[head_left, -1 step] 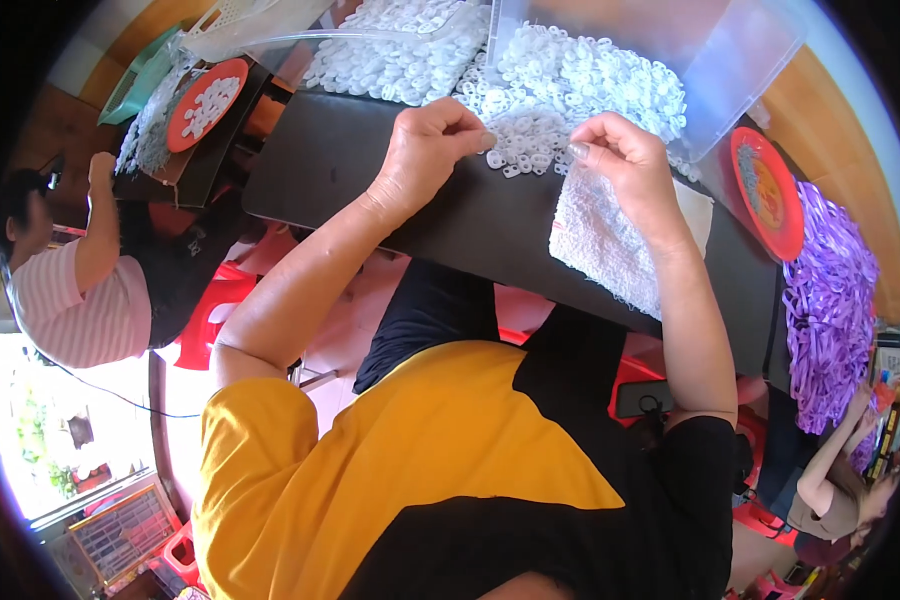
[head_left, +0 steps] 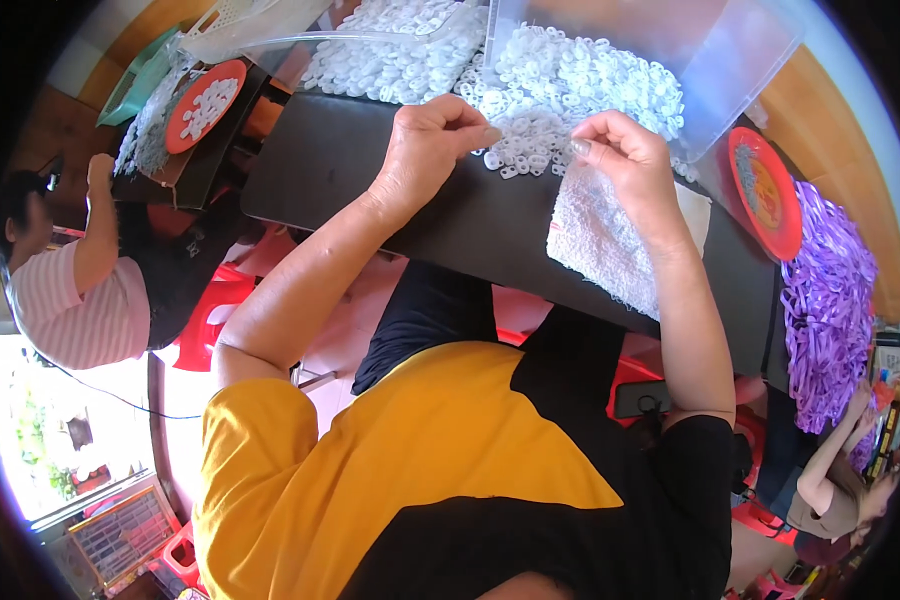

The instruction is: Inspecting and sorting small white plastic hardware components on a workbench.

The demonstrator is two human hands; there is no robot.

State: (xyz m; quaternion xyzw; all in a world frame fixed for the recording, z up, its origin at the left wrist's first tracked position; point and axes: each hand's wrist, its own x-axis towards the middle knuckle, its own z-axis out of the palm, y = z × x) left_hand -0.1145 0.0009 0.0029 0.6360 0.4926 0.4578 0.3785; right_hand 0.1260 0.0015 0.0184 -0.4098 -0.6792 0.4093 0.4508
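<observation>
1. Now my left hand (head_left: 425, 150) rests on the dark counter (head_left: 350, 170), its fingers (head_left: 470, 130) pinched together on something small at the edge of the heap of small white plastic rings (head_left: 570, 90).
2. My right hand (head_left: 625, 160) has its fingers pinched on a thin clear plastic piece, just above the white textured cloth (head_left: 600, 240).
3. Behind the rings stands a clear plastic box (head_left: 730, 50).
4. To the right lies a round red plate (head_left: 765, 195) beside purple ribbons (head_left: 825, 300).
</observation>
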